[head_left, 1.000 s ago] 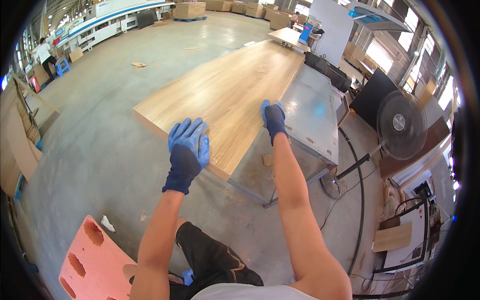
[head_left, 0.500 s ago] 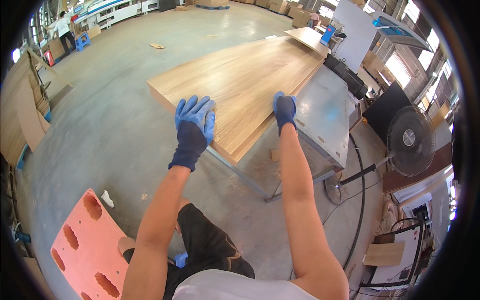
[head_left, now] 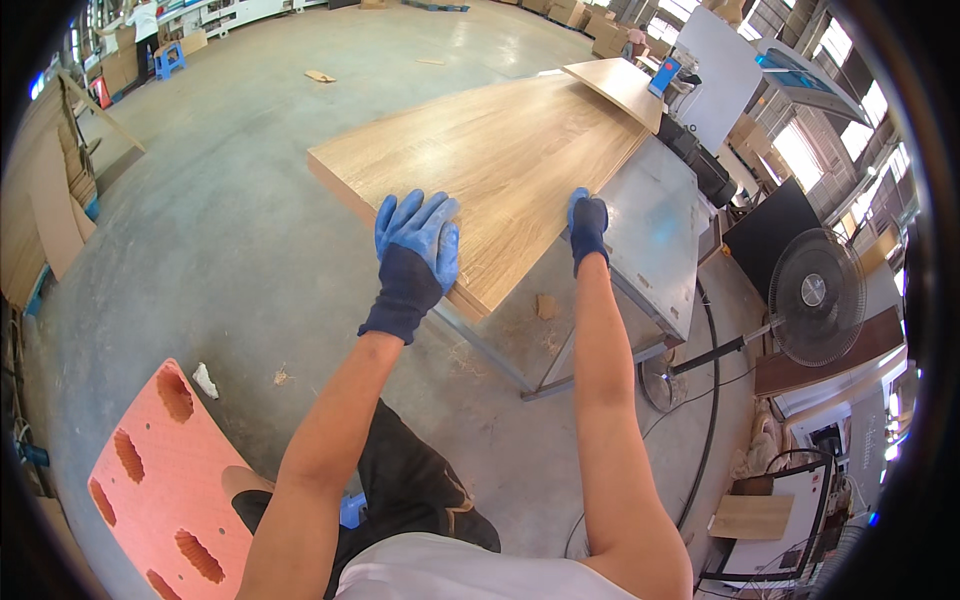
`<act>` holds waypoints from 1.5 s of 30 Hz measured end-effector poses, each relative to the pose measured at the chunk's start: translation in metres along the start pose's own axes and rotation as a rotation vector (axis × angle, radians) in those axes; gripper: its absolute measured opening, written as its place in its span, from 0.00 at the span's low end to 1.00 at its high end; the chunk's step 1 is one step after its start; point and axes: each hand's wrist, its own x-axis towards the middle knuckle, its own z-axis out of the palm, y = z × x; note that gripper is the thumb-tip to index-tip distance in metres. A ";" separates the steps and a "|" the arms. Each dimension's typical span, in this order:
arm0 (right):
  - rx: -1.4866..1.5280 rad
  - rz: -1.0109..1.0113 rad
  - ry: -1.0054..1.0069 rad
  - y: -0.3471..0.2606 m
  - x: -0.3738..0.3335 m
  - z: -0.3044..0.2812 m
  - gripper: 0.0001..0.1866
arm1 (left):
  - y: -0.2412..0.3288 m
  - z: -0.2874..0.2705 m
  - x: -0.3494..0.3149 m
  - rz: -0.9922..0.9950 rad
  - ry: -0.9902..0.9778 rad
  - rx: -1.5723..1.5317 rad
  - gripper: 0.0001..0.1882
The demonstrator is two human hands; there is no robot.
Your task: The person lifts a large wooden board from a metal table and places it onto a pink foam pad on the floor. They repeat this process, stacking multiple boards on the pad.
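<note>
A stack of light wood-grain boards (head_left: 480, 150) lies lengthwise ahead of me on a grey metal table (head_left: 640, 240). My left hand (head_left: 415, 240), in a blue-coated work glove, rests at the near left end of the top board. Its fingers lie outstretched on the surface, and the palm is at the edge. On the board's right long edge, my right hand (head_left: 587, 222) is closed, in a matching glove; its fingertips are partly hidden. Another pale board (head_left: 615, 88) lies across the stack's far end.
A pink slab with cut-out holes (head_left: 165, 480) stands at lower left. To the right are a pedestal fan (head_left: 812, 290) and a black hose (head_left: 712, 400). Leaning panels (head_left: 50, 200) line the left side. Another person (head_left: 143, 35) stands far left near a blue stool (head_left: 170, 62).
The top board has shifted so its right edge sits nearly flush with the board beneath. Both hands appear slightly farther right as the view shifts.
</note>
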 end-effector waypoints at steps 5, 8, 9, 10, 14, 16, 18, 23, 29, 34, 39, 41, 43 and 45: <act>-0.088 -0.001 -0.080 0.020 0.020 0.006 0.26 | 0.010 -0.020 0.004 0.012 0.001 -0.059 0.15; 0.005 0.040 -0.028 0.032 0.030 0.002 0.27 | 0.014 -0.029 -0.025 -0.044 0.123 -0.119 0.17; 0.015 0.029 -0.009 0.034 0.025 0.003 0.27 | 0.014 -0.035 -0.042 -0.092 0.117 -0.112 0.17; 0.028 0.020 0.012 0.035 0.022 0.003 0.28 | 0.013 -0.044 -0.060 -0.135 0.111 -0.106 0.18; 0.311 0.055 -0.131 0.049 0.031 0.009 0.26 | -0.031 -0.065 -0.176 -0.450 -0.045 -0.061 0.16; 0.774 0.271 -0.156 0.082 0.058 0.005 0.22 | -0.035 -0.074 -0.229 -0.645 -0.088 -0.150 0.14; 1.209 0.586 -0.285 0.067 0.049 -0.008 0.23 | -0.043 -0.104 -0.265 -0.779 -0.103 -0.090 0.12; 1.233 0.521 -0.206 0.114 0.110 -0.042 0.34 | -0.056 -0.151 -0.346 -0.965 -0.209 -0.006 0.11; 1.324 0.580 -0.198 0.105 0.146 -0.041 0.32 | -0.068 -0.196 -0.432 -1.350 -0.087 -0.157 0.11; 1.266 0.461 -0.315 0.083 0.150 -0.036 0.22 | -0.058 -0.174 -0.431 -1.521 -0.016 -0.233 0.13; 1.134 0.401 -0.429 0.083 0.126 -0.043 0.19 | -0.033 -0.150 -0.397 -1.436 -0.111 -0.324 0.13; 1.197 0.394 -0.403 0.082 0.097 -0.041 0.20 | -0.035 -0.151 -0.396 -1.365 -0.141 -0.282 0.13; 1.120 0.366 -0.423 0.082 0.069 -0.055 0.19 | -0.035 -0.152 -0.383 -1.292 -0.232 -0.177 0.13; 1.035 0.340 -0.417 0.067 0.028 -0.089 0.19 | -0.027 -0.159 -0.353 -1.209 -0.395 -0.018 0.13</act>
